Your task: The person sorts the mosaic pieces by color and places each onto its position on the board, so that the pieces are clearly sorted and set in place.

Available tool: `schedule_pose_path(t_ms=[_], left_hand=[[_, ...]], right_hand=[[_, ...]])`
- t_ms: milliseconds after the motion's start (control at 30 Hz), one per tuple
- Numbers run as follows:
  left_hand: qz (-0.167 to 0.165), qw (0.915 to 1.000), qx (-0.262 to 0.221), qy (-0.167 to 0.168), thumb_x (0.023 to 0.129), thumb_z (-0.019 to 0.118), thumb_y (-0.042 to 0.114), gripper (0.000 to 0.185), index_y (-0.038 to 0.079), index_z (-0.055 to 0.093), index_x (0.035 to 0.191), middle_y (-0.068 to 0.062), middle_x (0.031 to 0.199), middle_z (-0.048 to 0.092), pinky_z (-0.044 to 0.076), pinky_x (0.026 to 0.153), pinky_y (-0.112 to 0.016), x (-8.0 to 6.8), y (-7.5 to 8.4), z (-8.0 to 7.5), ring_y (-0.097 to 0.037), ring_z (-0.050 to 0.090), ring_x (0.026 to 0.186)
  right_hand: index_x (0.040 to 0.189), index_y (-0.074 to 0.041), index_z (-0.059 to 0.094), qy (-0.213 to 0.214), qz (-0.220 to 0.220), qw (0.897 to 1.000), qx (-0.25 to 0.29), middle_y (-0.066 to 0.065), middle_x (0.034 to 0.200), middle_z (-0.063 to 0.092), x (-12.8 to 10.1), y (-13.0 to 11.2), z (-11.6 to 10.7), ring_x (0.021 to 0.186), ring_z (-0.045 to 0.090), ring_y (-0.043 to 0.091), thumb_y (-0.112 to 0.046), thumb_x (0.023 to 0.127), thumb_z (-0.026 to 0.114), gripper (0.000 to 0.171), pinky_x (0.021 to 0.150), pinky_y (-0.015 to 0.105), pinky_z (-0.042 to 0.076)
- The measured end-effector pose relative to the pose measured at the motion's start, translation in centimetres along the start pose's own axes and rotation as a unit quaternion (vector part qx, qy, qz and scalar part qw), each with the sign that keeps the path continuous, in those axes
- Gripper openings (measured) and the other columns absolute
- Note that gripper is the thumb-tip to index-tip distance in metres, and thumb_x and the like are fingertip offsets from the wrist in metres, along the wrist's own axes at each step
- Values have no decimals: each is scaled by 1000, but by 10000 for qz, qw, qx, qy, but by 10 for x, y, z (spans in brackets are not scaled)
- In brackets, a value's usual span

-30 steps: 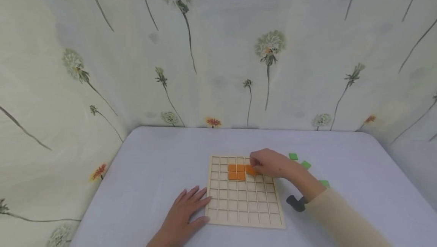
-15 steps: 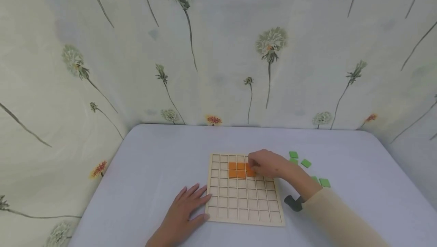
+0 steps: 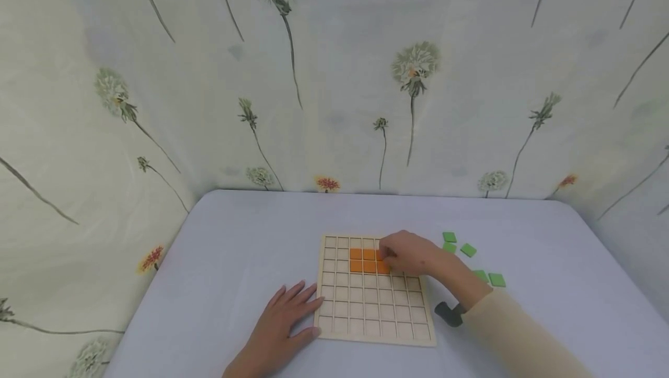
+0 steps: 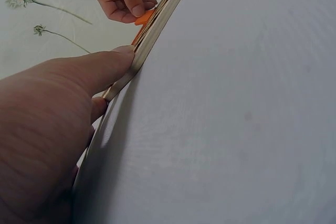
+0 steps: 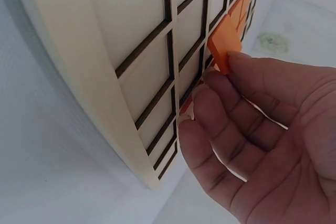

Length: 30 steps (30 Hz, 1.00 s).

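Note:
A pale wooden grid board (image 3: 363, 311) lies on the table, with several orange tiles (image 3: 356, 254) set side by side in its upper cells. My right hand (image 3: 410, 252) is over the upper right of the board. Between thumb and index finger it pinches an orange square tile (image 5: 224, 40), which looks tilted against the grid in the right wrist view. A reddish-orange sliver shows behind the other fingertips there. My left hand (image 3: 282, 323) lies at the board's left edge with fingers spread, its thumb (image 4: 113, 66) touching the rim.
Several green tiles (image 3: 468, 249) lie loose on the white table (image 3: 251, 238) right of the board, some partly behind the right forearm. A dark grey object (image 3: 448, 313) sits by the right sleeve. Flowered cloth (image 3: 334, 76) rises behind the table.
The orange tile in my right hand has shifted slightly toward me, into line with the lower orange row. My left hand stays on the board's edge. The head view has tipped down slightly.

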<state>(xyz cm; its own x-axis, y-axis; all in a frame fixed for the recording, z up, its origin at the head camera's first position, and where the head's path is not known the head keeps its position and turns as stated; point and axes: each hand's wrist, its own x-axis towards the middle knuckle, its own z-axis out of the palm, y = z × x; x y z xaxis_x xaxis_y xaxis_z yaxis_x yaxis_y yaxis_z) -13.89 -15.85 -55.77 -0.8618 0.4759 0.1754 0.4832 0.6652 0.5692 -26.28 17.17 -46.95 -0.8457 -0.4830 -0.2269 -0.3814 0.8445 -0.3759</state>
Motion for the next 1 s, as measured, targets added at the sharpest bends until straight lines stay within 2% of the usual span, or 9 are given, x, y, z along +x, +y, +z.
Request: schedule_pose_path(t_ms=[267, 567, 1000], left_hand=[[-51, 10000, 26, -62, 100, 66, 48, 55, 26, 59, 151, 10, 164, 41, 12, 128, -54, 1, 1, -2, -24, 27, 156], [-110, 9999, -33, -96, 100, 65, 50, 56, 27, 59, 150, 10, 163, 42, 13, 128, -55, 0, 3, -2, -23, 28, 156], [-65, 9999, 5, -79, 100, 66, 48, 55, 26, 60, 150, 9, 163, 43, 14, 127, -56, 0, 4, -2, -24, 29, 156]], right_hand=[[88, -19, 67, 158, 49, 9995, -264, -6, 80, 58, 1, -3, 2, 77, 54, 16, -11, 95, 76, 13, 71, 34, 50], [84, -20, 62, 139, 68, 9993, -330, -5, 76, 57, 0, -3, 4, 75, 53, 16, -12, 95, 76, 20, 68, 35, 48], [90, -21, 65, 307, -56, 9991, -295, -9, 80, 59, -12, 15, -5, 76, 53, 14, -16, 96, 76, 14, 70, 34, 50]])
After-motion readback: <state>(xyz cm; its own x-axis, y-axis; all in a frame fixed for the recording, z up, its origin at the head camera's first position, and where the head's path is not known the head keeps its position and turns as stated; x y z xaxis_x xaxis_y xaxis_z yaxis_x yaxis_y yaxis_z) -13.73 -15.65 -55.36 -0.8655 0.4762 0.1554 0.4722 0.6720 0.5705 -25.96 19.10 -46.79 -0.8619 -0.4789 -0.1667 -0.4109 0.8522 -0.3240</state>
